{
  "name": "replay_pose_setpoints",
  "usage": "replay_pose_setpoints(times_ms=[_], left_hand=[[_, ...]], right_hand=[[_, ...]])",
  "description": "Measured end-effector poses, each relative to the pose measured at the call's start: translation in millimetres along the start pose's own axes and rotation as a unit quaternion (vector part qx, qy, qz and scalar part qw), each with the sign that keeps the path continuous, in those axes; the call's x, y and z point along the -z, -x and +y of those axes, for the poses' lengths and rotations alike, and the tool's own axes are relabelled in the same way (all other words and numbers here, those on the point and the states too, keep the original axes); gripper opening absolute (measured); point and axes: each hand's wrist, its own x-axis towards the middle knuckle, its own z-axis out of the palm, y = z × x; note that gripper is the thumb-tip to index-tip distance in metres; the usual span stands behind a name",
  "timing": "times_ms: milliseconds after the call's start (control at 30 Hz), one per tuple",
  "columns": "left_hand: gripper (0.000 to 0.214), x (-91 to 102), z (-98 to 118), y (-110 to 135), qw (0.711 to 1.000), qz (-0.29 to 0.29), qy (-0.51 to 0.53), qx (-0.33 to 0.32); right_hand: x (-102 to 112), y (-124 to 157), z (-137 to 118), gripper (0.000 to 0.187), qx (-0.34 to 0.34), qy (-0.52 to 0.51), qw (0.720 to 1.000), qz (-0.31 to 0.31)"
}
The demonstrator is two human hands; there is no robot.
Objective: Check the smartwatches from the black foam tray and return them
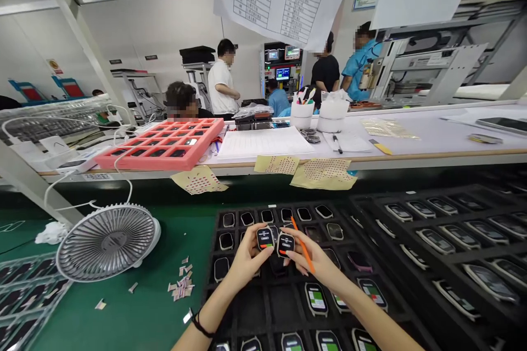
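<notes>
My left hand [246,259] pinches a small square smartwatch body [265,238] whose lit screen faces up. My right hand [309,261] grips a second smartwatch body [285,244] right beside the first, and an orange stylus [303,250] runs between its fingers. Both hands hover over a black foam tray [284,307] with slots. Several slots hold more watch bodies, some with dark screens at the far rows and some with lit green and white screens near me.
A white desk fan [107,241] stands on the green mat at left, with small paper scraps [181,284] near it. More black trays of watches [453,241] fill the right. A raised shelf carries a pink tray [164,145], papers and white cups [302,114]. People work behind.
</notes>
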Motion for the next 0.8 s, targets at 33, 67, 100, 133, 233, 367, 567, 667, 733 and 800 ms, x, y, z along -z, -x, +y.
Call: replay_pose_setpoints(times_ms=[33,67,100,133,233,367,567,667,733,800], left_hand=[[0.047,0.0,0,0,1.000,0.001,-0.003,0.001],[0.047,0.0,0,0,1.000,0.001,-0.007,0.002],[0.046,0.0,0,0,1.000,0.001,-0.011,0.002],[0.046,-0.1,0,0,1.000,0.000,-0.016,0.002],[0.049,-0.7,2,1,0.999,-0.004,-0.032,0.004],[0.043,-2.9,5,2,1.000,-0.008,-0.018,0.008],[0.037,-2.9,4,1,1.000,-0.007,0.005,0.008],[0.038,-2.8,4,0,1.000,-0.004,0.000,0.002],[0.038,-3.4,5,0,1.000,-0.002,0.002,0.008],[0.038,-4.0,8,0,1.000,0.002,0.000,0.016]], right_hand=[[0,0,-2,0.053,-0.002,-0.001,1.000,0.002],[-1,1,-4,0.053,-0.004,-0.002,1.000,0.006],[-1,1,-6,0.053,-0.006,-0.003,1.000,0.010],[-2,1,-8,0.052,-0.008,-0.003,1.000,0.014],[-3,1,-12,0.051,-0.014,0.002,0.999,0.033],[-2,1,-10,0.047,-0.027,0.015,0.998,0.055],[-1,2,-7,0.044,-0.010,0.018,0.998,0.056],[-2,2,-10,0.044,-0.004,0.008,0.999,0.053],[-3,3,-12,0.042,-0.003,0.007,0.999,0.051],[-3,4,-12,0.042,-0.003,0.011,0.999,0.048]])
